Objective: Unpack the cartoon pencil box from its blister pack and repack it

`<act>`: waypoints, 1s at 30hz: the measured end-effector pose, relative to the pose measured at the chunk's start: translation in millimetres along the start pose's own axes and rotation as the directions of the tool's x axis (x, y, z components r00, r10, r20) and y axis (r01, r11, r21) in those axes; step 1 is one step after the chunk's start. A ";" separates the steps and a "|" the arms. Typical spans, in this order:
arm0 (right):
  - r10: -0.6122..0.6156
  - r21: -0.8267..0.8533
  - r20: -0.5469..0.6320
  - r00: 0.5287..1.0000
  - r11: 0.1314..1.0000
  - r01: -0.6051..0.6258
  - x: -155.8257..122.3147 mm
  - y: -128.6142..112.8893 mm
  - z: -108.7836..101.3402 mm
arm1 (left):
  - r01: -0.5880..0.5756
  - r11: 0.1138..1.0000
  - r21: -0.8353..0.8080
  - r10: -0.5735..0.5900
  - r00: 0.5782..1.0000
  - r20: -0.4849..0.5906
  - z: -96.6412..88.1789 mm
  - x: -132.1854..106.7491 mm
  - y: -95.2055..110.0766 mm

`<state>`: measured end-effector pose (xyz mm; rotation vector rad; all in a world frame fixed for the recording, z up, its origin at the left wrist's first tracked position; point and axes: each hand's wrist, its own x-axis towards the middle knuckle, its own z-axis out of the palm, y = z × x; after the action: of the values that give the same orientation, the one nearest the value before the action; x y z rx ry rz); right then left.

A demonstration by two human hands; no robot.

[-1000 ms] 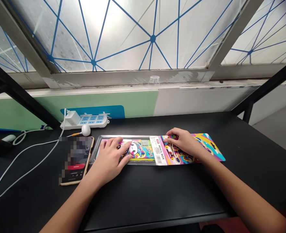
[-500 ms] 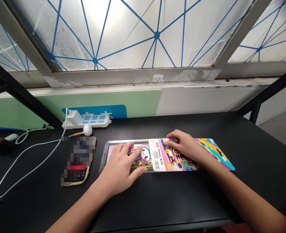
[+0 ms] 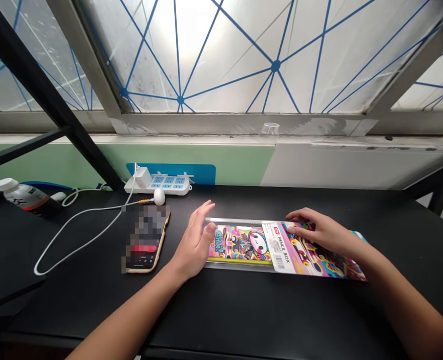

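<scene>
A colourful pencil box point(image 3: 242, 244) with a white cartoon face lies in a clear plastic tray point(image 3: 240, 267) on the black table. A bright printed card point(image 3: 306, 252) with a white "PENCIL BOX" label point(image 3: 276, 245) covers its right part and extends to the right. My left hand point(image 3: 196, 245) stands on edge at the tray's left end, fingers stretched and thumb over the corner. Across the card rests my right hand point(image 3: 319, 231), its fingers loosely bent near the far edge and the thumb apart from them.
Left of the tray lies a phone point(image 3: 149, 240) with a blurred screen. Behind it are a white power strip point(image 3: 176, 187), a white cable point(image 3: 59, 250) and a bottle point(image 3: 28, 197). A clear cup point(image 3: 271, 129) stands on the windowsill. Black metal posts point(image 3: 52, 95) flank the table.
My left hand has moved off the top of the pencil box to the tray's left end, uncovering the printed front. The view has turned left, so everything appears further right.
</scene>
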<state>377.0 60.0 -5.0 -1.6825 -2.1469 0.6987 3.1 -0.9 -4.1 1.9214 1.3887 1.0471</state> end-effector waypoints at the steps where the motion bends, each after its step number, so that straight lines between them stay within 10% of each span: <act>1: -0.012 -0.004 0.002 1.000 1.000 0.012 1.6 -0.6 1.1 | -0.004 1.000 -0.027 0.003 1.000 -0.019 1.6 -1.3 -0.1; 10: -0.161 -0.231 0.205 0.965 0.951 0.207 41.9 -101.0 33.4 | -0.004 0.839 -0.544 -0.111 0.978 -0.178 11.3 1.2 -10.1; 18: -0.310 -0.270 0.212 0.927 0.893 0.361 59.2 -174.3 77.2 | 0.051 0.780 -0.623 -0.212 0.960 -0.186 3.0 6.2 -7.7; 24: -0.274 -0.257 0.108 0.956 0.921 0.292 37.0 -112.0 40.2 | 0.321 0.606 -0.728 -0.487 0.873 -0.020 -4.1 14.7 -10.4; 30: 0.052 0.066 -0.087 0.995 0.997 -0.046 -12.7 -11.7 18.5 | 0.346 0.508 -0.789 -0.579 0.815 -0.015 2.2 21.1 -13.5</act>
<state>360.8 42.3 -13.2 -1.7050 -2.0079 0.6860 1.3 23.5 -10.2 0.7180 1.2019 1.3524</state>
